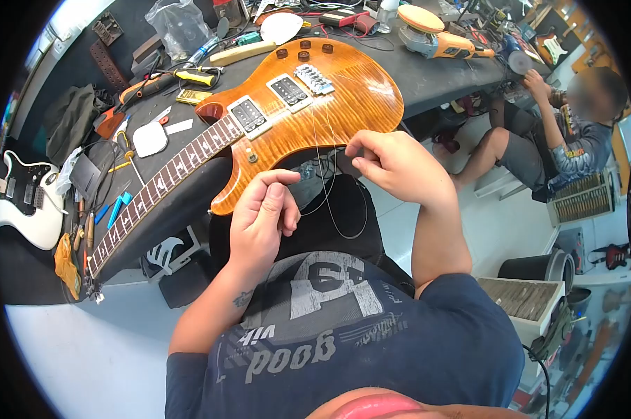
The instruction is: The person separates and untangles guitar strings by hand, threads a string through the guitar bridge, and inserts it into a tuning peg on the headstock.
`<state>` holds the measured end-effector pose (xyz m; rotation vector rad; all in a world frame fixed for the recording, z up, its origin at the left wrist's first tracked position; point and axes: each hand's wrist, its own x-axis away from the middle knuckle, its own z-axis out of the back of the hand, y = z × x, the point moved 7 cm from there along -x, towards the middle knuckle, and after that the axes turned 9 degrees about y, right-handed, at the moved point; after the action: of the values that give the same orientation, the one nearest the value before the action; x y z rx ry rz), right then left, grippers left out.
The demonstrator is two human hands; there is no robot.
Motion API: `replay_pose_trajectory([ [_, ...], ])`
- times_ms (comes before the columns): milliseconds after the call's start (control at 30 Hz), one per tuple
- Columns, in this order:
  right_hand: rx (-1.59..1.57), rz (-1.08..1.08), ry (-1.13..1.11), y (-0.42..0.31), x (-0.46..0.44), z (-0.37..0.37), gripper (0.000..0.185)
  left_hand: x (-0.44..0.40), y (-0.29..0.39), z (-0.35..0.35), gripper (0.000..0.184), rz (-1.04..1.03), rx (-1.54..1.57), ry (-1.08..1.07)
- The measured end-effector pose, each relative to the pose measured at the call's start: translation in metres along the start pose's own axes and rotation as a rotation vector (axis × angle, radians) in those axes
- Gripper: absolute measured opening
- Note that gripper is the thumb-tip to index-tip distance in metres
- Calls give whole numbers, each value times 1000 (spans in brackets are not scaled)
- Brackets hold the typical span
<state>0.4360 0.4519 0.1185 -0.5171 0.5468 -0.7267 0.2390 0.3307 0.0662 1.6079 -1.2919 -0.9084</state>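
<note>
Item: amber electric guitar (357, 80), flame-patterned top facing up. Its body lies just beyond both grips, at the near edge of the dark worktop (434, 87); the neck (169, 178) runs away to the left, ending at the headstock (95, 285), well apart from either grip.

Left grip (263, 209): fingers curled, thumb folded toward them, positioned just to the right of the guitar's lower horn (223, 199). Whether it is closed on anything cannot be determined.

Right grip (392, 167): fingers bent inward, immediately on the near side of the body's lower edge. Contact with the guitar cannot be confirmed, nor whether the fingers pinch a string.

Thin strings (343, 236) extend from the bridge (314, 79) over the near edge and hang in a loop between the two grips. Two pickups (289, 92) and four dark knobs (304, 55) are noted on the top, beyond the grips.

Surroundings: an orange power tool with a round pad (455, 47) lies beyond the right grip, to its right. A white guitar (33, 202) lies well to the left of the left grip. Another person (581, 140) sits well apart, to the right of the right grip.
</note>
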Motion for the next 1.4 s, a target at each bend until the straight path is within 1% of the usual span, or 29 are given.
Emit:
replay_pose_trajectory([
  [100,-27,2,32,8,0,-6,16,0,-12,2,28,-2,29,-54],
  [133,-40,11,46,7,0,-6,17,0,-14,2,26,15,18,-32],
  [233,-66,-96,60,2,-1,1,18,0,-7,2,26,-55,-70,29],
  [333,-41,-94,151,-2,-4,7,18,0,-1,0,29,-50,-111,11],
  [433,-144,-170,185,7,-5,2,17,1,-6,1,27,-43,-94,-33],
  [533,-189,-294,116,7,-5,-3,18,0,-9,1,27,-66,-94,-40],
  [633,-233,-286,196,13,-4,-9,16,0,-7,2,26,-104,-139,-33],
  [733,-186,-267,188,7,-4,-6,17,0,-6,1,25,-127,-204,-16],
  [833,-117,-183,227,10,-5,-8,17,1,-4,-2,24,-175,-264,-34],
  [933,-196,-216,248,15,-5,-11,17,1,-3,-2,25,-184,-271,-30],
  [1033,-178,-228,231,6,-6,-8,18,1,-3,0,24,-198,-263,-22],
  [1133,-219,-283,225,19,-5,-15,17,2,-4,2,24,-180,-236,-16],
  [1233,-252,-295,250,17,-7,-14,20,2,-6,3,24,-179,-270,-14],
  [1400,-585,-327,227,36,-10,-32,21,-3,-10,1,27,-102,-228,-24],
])
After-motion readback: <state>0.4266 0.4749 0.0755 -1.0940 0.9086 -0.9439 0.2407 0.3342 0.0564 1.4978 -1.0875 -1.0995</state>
